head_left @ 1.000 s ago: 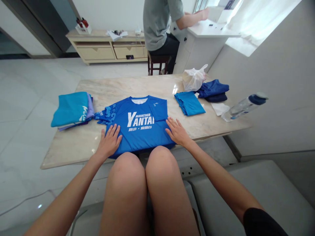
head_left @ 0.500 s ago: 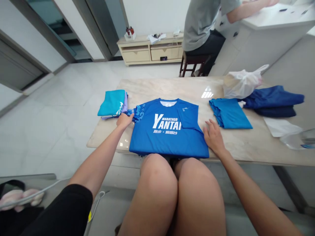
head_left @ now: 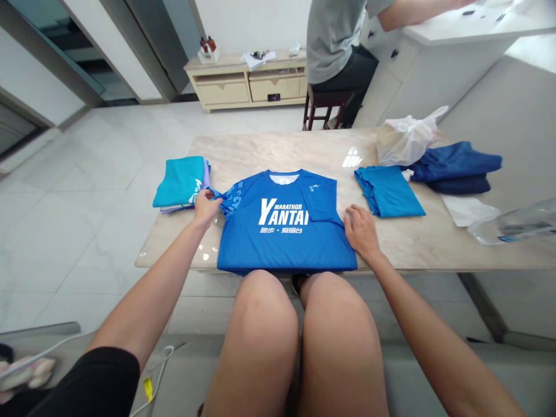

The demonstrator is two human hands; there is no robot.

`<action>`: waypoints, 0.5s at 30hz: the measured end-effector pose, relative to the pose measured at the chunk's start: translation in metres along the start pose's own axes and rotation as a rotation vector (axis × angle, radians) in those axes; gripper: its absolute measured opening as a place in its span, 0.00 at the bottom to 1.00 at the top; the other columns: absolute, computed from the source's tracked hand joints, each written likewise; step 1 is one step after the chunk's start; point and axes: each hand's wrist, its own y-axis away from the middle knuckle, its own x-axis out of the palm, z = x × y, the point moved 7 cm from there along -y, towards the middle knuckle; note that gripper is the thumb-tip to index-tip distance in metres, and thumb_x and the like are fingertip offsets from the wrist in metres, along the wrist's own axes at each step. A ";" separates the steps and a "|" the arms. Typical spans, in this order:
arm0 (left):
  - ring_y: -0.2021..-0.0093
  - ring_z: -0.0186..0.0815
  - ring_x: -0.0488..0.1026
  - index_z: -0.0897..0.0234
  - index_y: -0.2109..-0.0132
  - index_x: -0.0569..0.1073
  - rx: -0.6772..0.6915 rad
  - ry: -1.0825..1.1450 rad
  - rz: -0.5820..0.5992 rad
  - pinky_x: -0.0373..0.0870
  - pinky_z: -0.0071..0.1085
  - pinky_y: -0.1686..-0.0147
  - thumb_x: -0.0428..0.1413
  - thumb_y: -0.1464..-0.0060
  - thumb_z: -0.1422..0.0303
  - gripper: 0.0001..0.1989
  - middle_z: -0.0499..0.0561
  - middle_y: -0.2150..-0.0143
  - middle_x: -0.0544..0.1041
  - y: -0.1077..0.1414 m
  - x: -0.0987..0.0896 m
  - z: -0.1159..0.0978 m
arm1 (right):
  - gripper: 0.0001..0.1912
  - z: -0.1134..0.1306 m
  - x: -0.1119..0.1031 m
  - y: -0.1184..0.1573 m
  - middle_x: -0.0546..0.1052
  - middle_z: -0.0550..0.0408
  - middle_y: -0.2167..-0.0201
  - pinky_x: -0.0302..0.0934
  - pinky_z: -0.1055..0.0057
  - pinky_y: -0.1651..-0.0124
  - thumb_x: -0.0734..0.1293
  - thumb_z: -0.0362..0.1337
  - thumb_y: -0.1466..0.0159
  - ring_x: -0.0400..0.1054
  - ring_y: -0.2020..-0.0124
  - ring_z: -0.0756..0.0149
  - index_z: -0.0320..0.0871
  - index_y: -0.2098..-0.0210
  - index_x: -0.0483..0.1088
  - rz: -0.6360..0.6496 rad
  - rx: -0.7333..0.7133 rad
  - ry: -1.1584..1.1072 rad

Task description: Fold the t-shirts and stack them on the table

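On the marble table (head_left: 278,152), blue shirt (head_left: 284,237), sleeve in left hand (head_left: 207,207).

Glossy pale tiled floor (head_left: 95,231), white wall (head_left: 252,26), cream drawer cabinet (head_left: 247,87)

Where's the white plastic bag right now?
In the head view, the white plastic bag is on the right, near the far edge of the table, beyond the folded teal cloth, beside the dark blue clothes.

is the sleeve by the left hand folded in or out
Out: the sleeve sticks out sideways from the shirt, and the left hand pinches it.
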 end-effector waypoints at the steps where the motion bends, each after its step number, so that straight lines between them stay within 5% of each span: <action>1: 0.55 0.40 0.78 0.61 0.56 0.73 0.129 -0.054 0.019 0.77 0.37 0.51 0.67 0.52 0.67 0.16 0.53 0.55 0.80 0.004 0.004 -0.016 | 0.22 0.000 0.000 0.000 0.78 0.32 0.37 0.64 0.41 0.31 0.57 0.43 0.22 0.70 0.35 0.42 0.40 0.41 0.77 0.002 0.000 -0.001; 5: 0.60 0.37 0.77 0.61 0.39 0.75 0.539 -0.252 0.325 0.77 0.38 0.50 0.66 0.41 0.58 0.25 0.56 0.40 0.78 0.042 0.036 -0.057 | 0.22 0.000 0.000 0.000 0.78 0.31 0.37 0.64 0.42 0.31 0.58 0.43 0.22 0.70 0.35 0.42 0.39 0.42 0.77 0.006 0.003 -0.001; 9: 0.58 0.40 0.78 0.62 0.39 0.75 0.548 -0.417 0.271 0.76 0.42 0.47 0.60 0.31 0.55 0.21 0.59 0.40 0.77 0.062 0.036 -0.046 | 0.22 0.001 -0.002 0.000 0.78 0.32 0.38 0.64 0.42 0.31 0.58 0.43 0.22 0.70 0.36 0.42 0.40 0.42 0.77 0.002 -0.010 0.002; 15: 0.46 0.50 0.79 0.60 0.47 0.78 0.556 -0.503 0.423 0.75 0.45 0.42 0.60 0.32 0.58 0.14 0.59 0.47 0.82 0.081 0.040 -0.017 | 0.20 0.001 -0.004 -0.001 0.79 0.34 0.39 0.64 0.41 0.32 0.59 0.42 0.23 0.71 0.37 0.41 0.42 0.43 0.78 -0.010 -0.018 0.006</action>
